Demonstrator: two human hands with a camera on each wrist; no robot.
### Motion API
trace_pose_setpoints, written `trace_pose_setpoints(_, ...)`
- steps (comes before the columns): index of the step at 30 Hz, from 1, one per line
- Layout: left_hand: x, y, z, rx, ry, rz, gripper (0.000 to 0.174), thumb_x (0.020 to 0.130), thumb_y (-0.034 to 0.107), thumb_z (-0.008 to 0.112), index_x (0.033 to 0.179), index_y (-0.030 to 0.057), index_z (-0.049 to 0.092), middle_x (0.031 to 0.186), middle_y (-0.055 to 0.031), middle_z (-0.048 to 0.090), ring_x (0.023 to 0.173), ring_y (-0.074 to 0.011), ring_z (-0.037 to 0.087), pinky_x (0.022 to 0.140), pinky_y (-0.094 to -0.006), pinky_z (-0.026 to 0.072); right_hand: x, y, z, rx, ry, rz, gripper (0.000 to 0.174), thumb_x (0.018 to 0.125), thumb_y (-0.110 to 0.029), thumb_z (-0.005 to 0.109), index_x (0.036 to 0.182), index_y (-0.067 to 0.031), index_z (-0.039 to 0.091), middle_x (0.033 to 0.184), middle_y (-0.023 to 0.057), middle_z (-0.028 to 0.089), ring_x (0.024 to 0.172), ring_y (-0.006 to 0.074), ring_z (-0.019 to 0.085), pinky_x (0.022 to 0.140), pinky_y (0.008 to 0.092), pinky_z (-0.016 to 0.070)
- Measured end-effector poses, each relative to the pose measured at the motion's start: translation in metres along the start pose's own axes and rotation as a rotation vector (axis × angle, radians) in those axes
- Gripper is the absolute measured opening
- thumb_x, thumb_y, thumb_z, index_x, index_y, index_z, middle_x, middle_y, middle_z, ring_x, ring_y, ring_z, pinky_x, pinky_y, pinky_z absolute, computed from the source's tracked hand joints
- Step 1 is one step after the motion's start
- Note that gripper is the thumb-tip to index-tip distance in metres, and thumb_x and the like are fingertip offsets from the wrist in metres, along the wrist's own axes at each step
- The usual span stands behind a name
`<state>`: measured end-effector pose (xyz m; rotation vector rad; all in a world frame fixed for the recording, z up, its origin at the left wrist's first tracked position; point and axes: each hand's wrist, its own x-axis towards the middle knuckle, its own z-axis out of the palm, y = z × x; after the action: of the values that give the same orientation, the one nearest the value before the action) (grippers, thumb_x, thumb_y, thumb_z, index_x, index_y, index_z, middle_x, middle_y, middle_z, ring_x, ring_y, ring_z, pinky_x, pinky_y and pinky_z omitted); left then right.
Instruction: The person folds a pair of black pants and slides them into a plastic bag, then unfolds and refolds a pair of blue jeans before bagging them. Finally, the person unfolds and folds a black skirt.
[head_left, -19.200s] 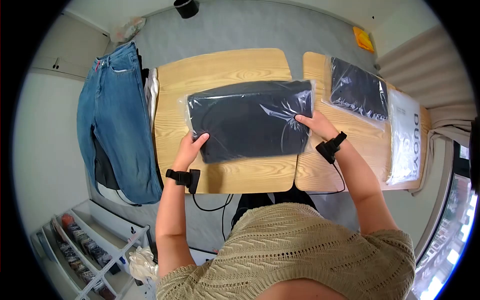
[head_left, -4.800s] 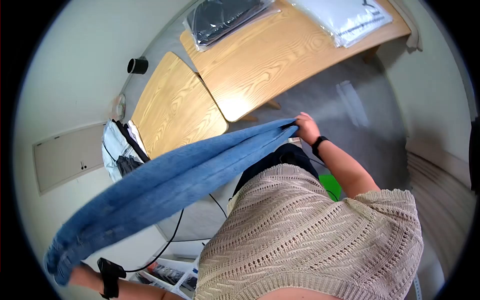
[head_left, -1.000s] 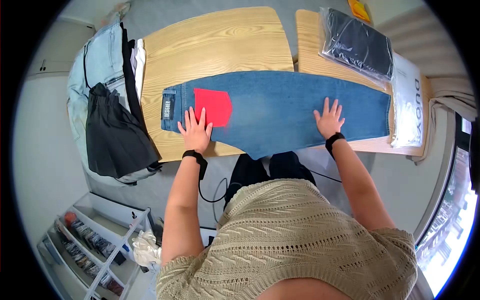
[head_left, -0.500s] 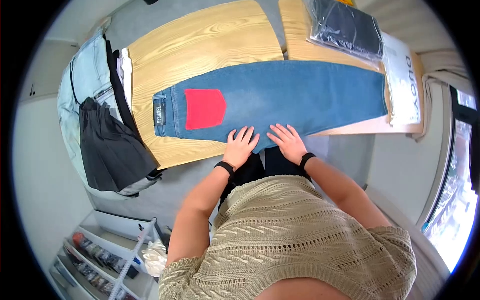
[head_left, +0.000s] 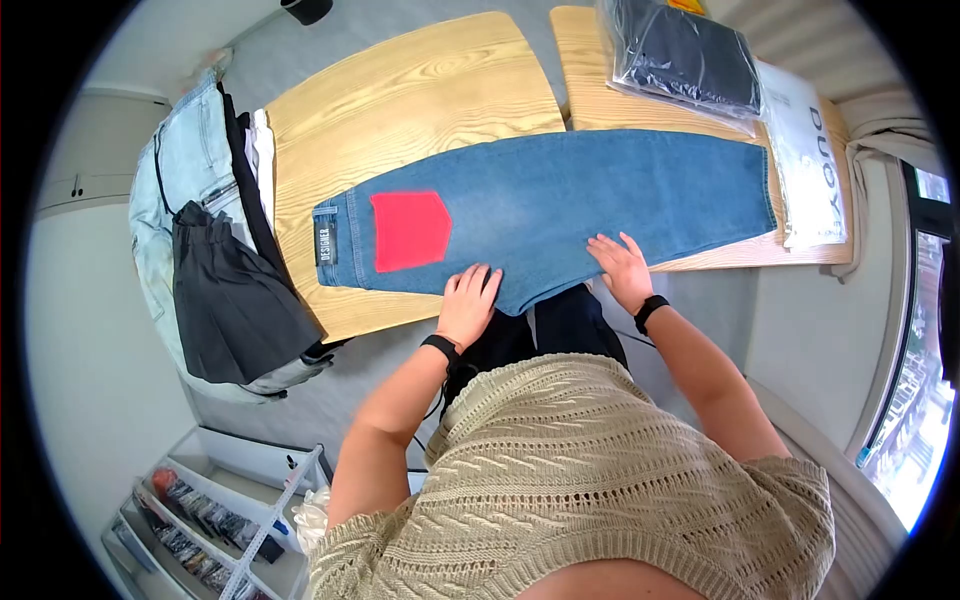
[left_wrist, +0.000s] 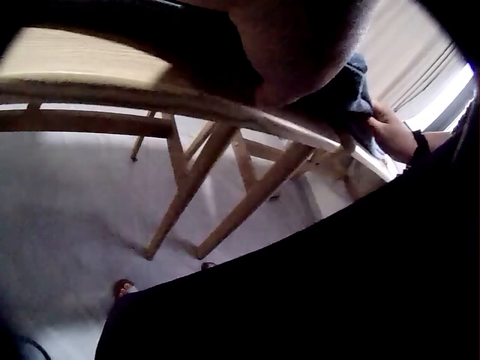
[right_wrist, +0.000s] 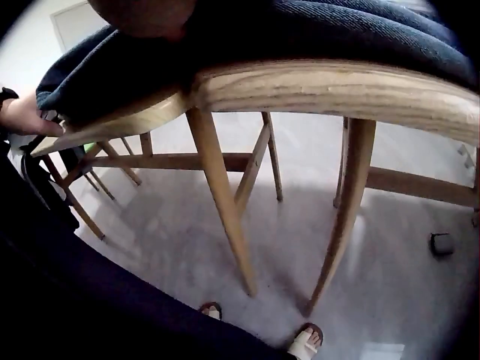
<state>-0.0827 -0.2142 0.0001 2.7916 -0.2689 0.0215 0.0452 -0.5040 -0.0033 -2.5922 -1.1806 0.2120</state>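
Blue jeans [head_left: 540, 200], folded lengthwise, lie across two wooden tables, waistband to the left with a dark "DESIGNER" patch [head_left: 325, 243] and a red back pocket [head_left: 412, 231]. My left hand [head_left: 467, 305] rests on the near edge of the jeans, just right of and below the pocket. My right hand [head_left: 622, 270] lies on the near edge further right, fingers extended. In the right wrist view the denim [right_wrist: 360, 37] lies over the table edge. In the left wrist view my right hand [left_wrist: 393, 133] touches the denim.
Light-blue denim [head_left: 190, 160] and a black pleated garment [head_left: 225, 300] hang left of the table [head_left: 400, 80]. A plastic-wrapped dark bundle [head_left: 690, 60] and a white "DUOYE" package [head_left: 805, 160] lie at right. A divided storage rack [head_left: 230, 500] stands lower left.
From a second ago, my left hand has moved right, off the pocket area, to the near edge. My right hand moved left toward it, then back slightly right. The jeans stay spread out.
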Motion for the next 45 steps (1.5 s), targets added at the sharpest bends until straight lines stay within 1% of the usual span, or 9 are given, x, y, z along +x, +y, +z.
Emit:
trace_pose_setpoints(9, -0.010, -0.029, 0.007, -0.158, 0.047, -0.123, 0.031, 0.074, 0.004, 0.057, 0.105, 0.0058, 0.057, 0.108, -0.0115, 0.061, 0.102, -0.0291, 0.058, 0.083, -0.0396, 0.0464, -0.017, 0.029, -0.002, -0.033, 0.094, 0.022, 0.041, 0.074, -0.001, 0.057, 0.114, -0.0089, 0.059, 0.123, 0.0030, 0.059, 0.120, 0.0173, 0.051, 0.105, 0.0414, 0.0328)
trace_pose_setpoints(13, -0.004, -0.033, -0.016, -0.368, -0.082, -0.403, 0.024, 0.081, 0.006, 0.058, 0.104, 0.0028, 0.056, 0.101, -0.0176, 0.062, 0.095, -0.0367, 0.058, 0.078, -0.0421, 0.0476, -0.003, 0.040, -0.018, 0.195, -0.023, 0.094, 0.031, 0.075, -0.003, 0.058, 0.106, -0.0072, 0.062, 0.103, 0.0080, 0.066, 0.103, 0.0244, 0.059, 0.103, 0.0433, 0.0353)
trace_pose_setpoints(16, 0.002, -0.047, -0.011, -0.370, -0.002, -0.347, 0.021, 0.085, 0.011, 0.058, 0.104, 0.0014, 0.054, 0.095, -0.0209, 0.061, 0.090, -0.0393, 0.058, 0.076, -0.0442, 0.0471, 0.021, 0.052, -0.024, 0.178, 0.004, 0.060, 0.020, 0.082, -0.015, 0.060, 0.100, -0.0055, 0.062, 0.093, 0.0129, 0.066, 0.092, 0.0299, 0.060, 0.092, 0.0423, 0.0423)
trace_pose_setpoints(18, 0.011, -0.055, -0.009, -0.362, -0.019, -0.345, 0.021, 0.086, 0.013, 0.058, 0.104, 0.0013, 0.054, 0.094, -0.0219, 0.061, 0.089, -0.0394, 0.058, 0.075, -0.0450, 0.0468, 0.039, 0.053, -0.030, 0.151, -0.040, 0.090, 0.024, 0.087, -0.029, 0.057, 0.095, -0.0067, 0.060, 0.083, 0.0154, 0.064, 0.082, 0.0339, 0.060, 0.077, 0.0436, 0.0447)
trace_pose_setpoints(23, 0.039, -0.053, -0.010, -0.143, -0.240, -0.517, 0.025, 0.095, 0.027, 0.045, 0.092, 0.0023, 0.051, 0.079, -0.0219, 0.062, 0.079, -0.0406, 0.060, 0.068, -0.0496, 0.0471, 0.067, 0.061, -0.024, 0.054, -0.171, 0.111, 0.030, 0.093, -0.038, 0.048, 0.090, -0.0100, 0.058, 0.074, 0.0147, 0.063, 0.073, 0.0346, 0.058, 0.075, 0.0435, 0.0421)
trace_pose_setpoints(30, 0.044, -0.045, -0.004, 0.030, -0.191, -0.577, 0.033, 0.094, 0.032, 0.046, 0.080, 0.0041, 0.055, 0.073, -0.0183, 0.063, 0.070, -0.0345, 0.063, 0.060, -0.0461, 0.0490, 0.073, 0.065, -0.016, 0.043, -0.213, 0.107, 0.037, 0.093, -0.042, 0.044, 0.082, -0.0096, 0.059, 0.074, 0.0124, 0.063, 0.071, 0.0342, 0.057, 0.074, 0.0428, 0.0422)
trace_pose_setpoints(35, 0.012, -0.046, -0.022, -0.054, 0.042, -0.407, 0.024, 0.083, 0.028, 0.062, 0.091, 0.0053, 0.058, 0.090, -0.0151, 0.062, 0.086, -0.0310, 0.060, 0.071, -0.0425, 0.0470, 0.070, 0.068, -0.008, 0.072, -0.152, 0.113, 0.038, 0.093, -0.042, 0.045, 0.079, -0.0102, 0.059, 0.072, 0.0117, 0.062, 0.070, 0.0339, 0.057, 0.071, 0.0434, 0.0416)
trace_pose_setpoints(39, -0.033, -0.058, -0.031, 0.087, 0.145, -0.290, 0.040, 0.071, 0.021, 0.072, 0.105, 0.0064, 0.056, 0.105, -0.0111, 0.058, 0.102, -0.0278, 0.053, 0.084, -0.0400, 0.0412, 0.071, 0.071, -0.006, 0.094, -0.180, 0.145, 0.037, 0.094, -0.041, 0.045, 0.078, -0.0105, 0.059, 0.072, 0.0112, 0.062, 0.070, 0.0334, 0.057, 0.071, 0.0426, 0.0408)
trace_pose_setpoints(45, -0.055, -0.105, -0.023, 0.111, 0.027, -0.312, 0.030, 0.079, 0.013, 0.060, 0.108, 0.0058, 0.057, 0.100, -0.0064, 0.061, 0.098, -0.0233, 0.056, 0.085, -0.0394, 0.0399, 0.063, 0.070, -0.006, 0.122, -0.128, 0.153, 0.035, 0.092, -0.040, 0.048, 0.081, -0.0101, 0.061, 0.074, 0.0110, 0.063, 0.071, 0.0333, 0.056, 0.072, 0.0415, 0.0412)
